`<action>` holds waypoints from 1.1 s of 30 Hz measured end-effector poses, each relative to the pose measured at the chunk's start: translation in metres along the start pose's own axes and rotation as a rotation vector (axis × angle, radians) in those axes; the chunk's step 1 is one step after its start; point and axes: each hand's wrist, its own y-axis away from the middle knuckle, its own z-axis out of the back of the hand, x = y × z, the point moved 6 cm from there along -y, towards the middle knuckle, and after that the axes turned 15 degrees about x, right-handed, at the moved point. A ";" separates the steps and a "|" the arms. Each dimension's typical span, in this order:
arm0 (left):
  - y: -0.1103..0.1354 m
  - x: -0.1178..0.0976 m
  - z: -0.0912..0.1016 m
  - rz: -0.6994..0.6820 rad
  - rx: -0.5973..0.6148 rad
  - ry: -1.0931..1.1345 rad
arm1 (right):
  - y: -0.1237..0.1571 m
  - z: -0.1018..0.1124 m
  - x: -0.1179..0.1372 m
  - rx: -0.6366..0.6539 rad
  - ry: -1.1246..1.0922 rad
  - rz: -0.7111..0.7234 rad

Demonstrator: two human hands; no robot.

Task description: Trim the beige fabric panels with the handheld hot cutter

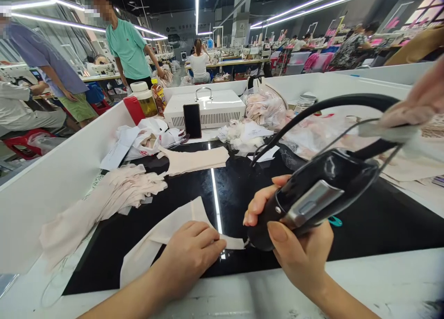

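My right hand [301, 249] is wrapped round a black corded hand tool [308, 194] with a silver trigger plate. The tool slants down to the left, its narrow tip close to the end of a pale beige fabric piece [173, 222]; I cannot tell whether they touch. My left hand [190, 254] rests on this piece, fingers pressed together and closed on its narrow strip. A thick black cable [322, 101] arches up from the tool. Beneath the fabric lies a glossy black work surface [215, 194].
Another cut fabric piece [197, 160] lies farther back; a fabric stack [107, 194] is at left. Behind stand a phone [192, 121] and a vented white box [222, 105]. Plastic bags [265, 105] and white side walls [65, 157] surround the surface. People [130, 46] are beyond.
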 end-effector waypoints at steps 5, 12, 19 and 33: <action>0.001 -0.001 -0.007 0.010 -0.026 0.014 | 0.001 0.004 -0.002 0.011 -0.016 -0.004; 0.001 -0.005 -0.010 0.001 -0.037 -0.018 | 0.002 0.012 -0.003 0.017 0.022 -0.021; 0.000 -0.012 -0.006 -0.005 -0.064 -0.075 | 0.000 0.011 0.000 0.005 0.025 -0.056; -0.001 -0.011 -0.009 0.005 -0.115 -0.078 | -0.013 -0.010 -0.012 -0.023 0.036 -0.031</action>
